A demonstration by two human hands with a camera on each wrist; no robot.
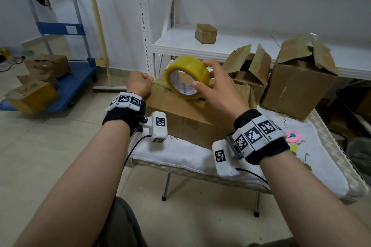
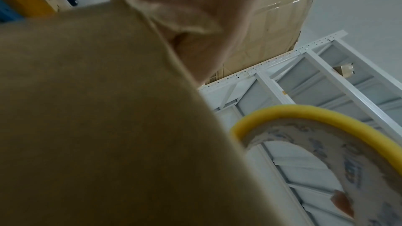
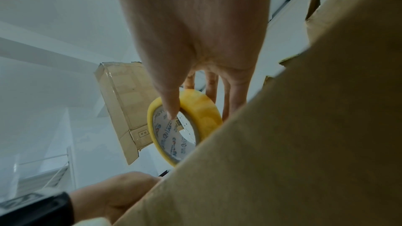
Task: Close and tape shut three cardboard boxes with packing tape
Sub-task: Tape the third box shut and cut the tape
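Observation:
A closed cardboard box [image 1: 186, 112] lies on a small table covered with a white cloth [image 1: 192, 156]. A yellow packing tape roll [image 1: 187, 76] stands on edge on the box top. My right hand [image 1: 202, 75] grips the roll, thumb on the core face and fingers over the outer band; the right wrist view shows the same roll [image 3: 202, 114] and hand [image 3: 195, 102]. My left hand [image 1: 140, 83] curls over the box's far left corner. A shiny strip of tape runs from there to the roll. The left wrist view shows blurred box side [image 2: 87, 109] and roll rim [image 2: 326, 119].
Two open boxes with raised flaps [image 1: 251, 66] [image 1: 297, 86] stand right of the closed box. A small taped box [image 1: 206, 33] sits on the white shelf [image 1: 220, 48] behind. A blue cart [image 1: 76, 84] with several boxes is on the floor to the left.

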